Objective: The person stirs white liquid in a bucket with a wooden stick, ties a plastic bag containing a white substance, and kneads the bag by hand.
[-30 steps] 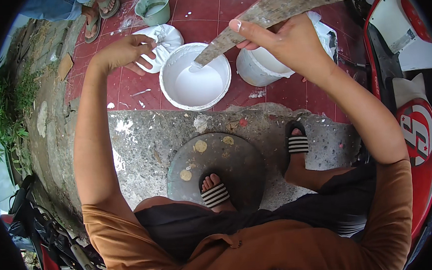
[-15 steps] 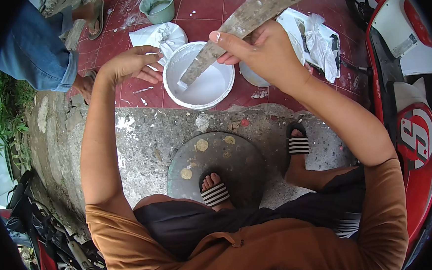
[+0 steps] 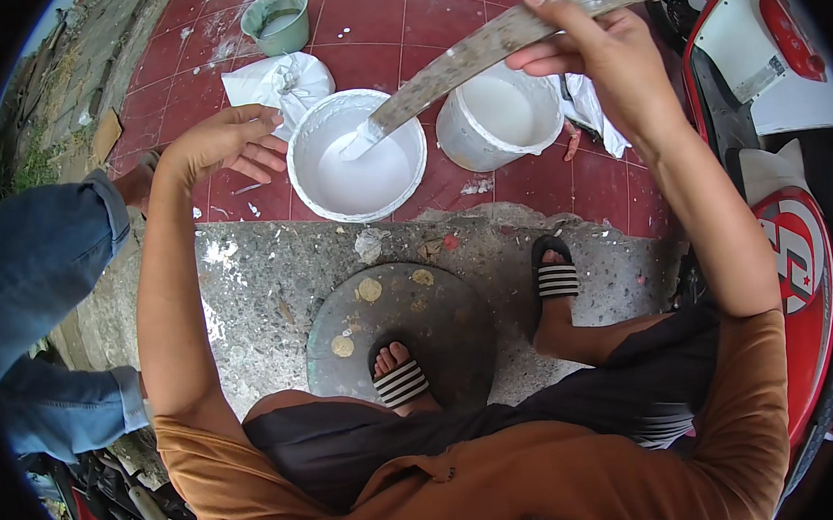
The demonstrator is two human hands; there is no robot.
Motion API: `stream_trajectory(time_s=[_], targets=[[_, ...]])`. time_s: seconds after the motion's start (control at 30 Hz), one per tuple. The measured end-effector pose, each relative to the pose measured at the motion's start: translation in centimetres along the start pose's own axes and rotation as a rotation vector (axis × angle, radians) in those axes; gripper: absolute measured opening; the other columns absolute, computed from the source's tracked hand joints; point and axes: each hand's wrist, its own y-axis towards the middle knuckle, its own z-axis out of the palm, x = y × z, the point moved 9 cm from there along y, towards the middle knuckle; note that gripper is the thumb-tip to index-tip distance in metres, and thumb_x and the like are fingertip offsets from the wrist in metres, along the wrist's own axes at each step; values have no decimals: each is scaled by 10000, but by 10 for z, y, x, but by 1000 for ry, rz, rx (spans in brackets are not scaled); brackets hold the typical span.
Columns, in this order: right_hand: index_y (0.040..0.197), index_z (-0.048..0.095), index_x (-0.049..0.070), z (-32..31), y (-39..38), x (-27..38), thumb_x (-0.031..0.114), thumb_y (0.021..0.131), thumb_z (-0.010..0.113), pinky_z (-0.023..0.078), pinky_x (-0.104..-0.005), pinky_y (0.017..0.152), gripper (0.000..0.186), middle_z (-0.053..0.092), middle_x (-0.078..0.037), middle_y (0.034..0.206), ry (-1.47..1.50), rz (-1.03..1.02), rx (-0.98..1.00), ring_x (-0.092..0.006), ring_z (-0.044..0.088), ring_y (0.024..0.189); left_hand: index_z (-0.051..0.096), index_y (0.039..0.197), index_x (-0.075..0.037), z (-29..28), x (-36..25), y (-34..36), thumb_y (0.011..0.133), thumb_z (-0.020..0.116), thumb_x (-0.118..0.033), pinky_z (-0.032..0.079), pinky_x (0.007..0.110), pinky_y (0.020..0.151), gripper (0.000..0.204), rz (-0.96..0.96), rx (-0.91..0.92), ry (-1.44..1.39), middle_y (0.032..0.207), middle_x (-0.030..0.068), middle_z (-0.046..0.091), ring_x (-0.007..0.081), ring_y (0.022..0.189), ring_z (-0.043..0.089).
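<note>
A long wooden plank (image 3: 490, 51) is gripped in my right hand (image 3: 604, 44), slanting from the upper right down to a white bucket (image 3: 298, 186). White-coated, its lower end rests in the white paint-like liquid (image 3: 374, 182) inside. My left hand (image 3: 233, 147) is held just left of the bucket rim with fingers spread, holding nothing. Behind the bucket, next to that hand, lies a tied white plastic sack (image 3: 291, 82). To the right of the bucket stands a second pail (image 3: 471, 137) with pale contents, under the plank and near my right hand.
A greenish bucket (image 3: 279, 40) stands farther back on red tiles (image 3: 354, 21). A red and white motorbike (image 3: 796, 227) flanks my right side. At the left are another person's jeans-clad legs (image 3: 50, 273). My sandalled foot (image 3: 400, 375) rests on a round dark slab (image 3: 343, 312).
My right hand and the plank's upper part have swung rightward, uncovering the second pail. The person at the left has stepped nearer. The whole view has shifted slightly.
</note>
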Motion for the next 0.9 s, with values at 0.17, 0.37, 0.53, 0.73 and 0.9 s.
stream_trajectory(time_s=[0.17, 0.37, 0.53, 0.73, 0.9], targets=[[1091, 621, -13, -98, 22, 10, 255, 965, 586, 592, -239, 681, 299, 689, -155, 932, 60, 34, -190, -207, 714, 779, 326, 1434, 16, -7, 4, -4, 977, 554, -297, 616, 396, 751, 598, -8, 5, 0, 1115, 225, 646, 297, 945, 700], [1247, 549, -36, -225, 38, 5, 222, 979, 564, 601, -248, 770, 373, 623, -196, 1142, 81, -144, -303, -254, 708, 934, 384, 1392, 34, -24, 11, -3, 977, 556, -294, 618, 347, 715, 556, -18, -99, 39, 1072, 181, 665, 250, 860, 709], [1256, 470, -81, -283, 35, -63, 192, 966, 588, 610, -289, 807, 415, 596, -257, 1141, 209, -47, -534, -353, 691, 976, 405, 1387, 43, -51, 28, 2, 981, 542, -250, 615, 318, 688, 519, -7, -219, 49, 1048, 150, 665, 224, 851, 707], [1156, 476, -105, -294, 32, -143, 167, 922, 660, 609, -319, 840, 403, 617, -266, 1141, 289, 76, -458, -365, 685, 984, 438, 1371, 44, -64, 35, 16, 987, 546, -294, 583, 294, 648, 523, -3, -275, 147, 1024, 110, 664, 178, 822, 693], [1116, 459, -114, -313, 32, -197, 165, 907, 689, 619, -377, 857, 418, 603, -238, 1119, 430, 139, -567, -407, 678, 950, 475, 1346, 26, -73, 46, 25, 993, 539, -314, 577, 296, 647, 495, -9, -295, 164, 1012, 93, 663, 169, 816, 689]])
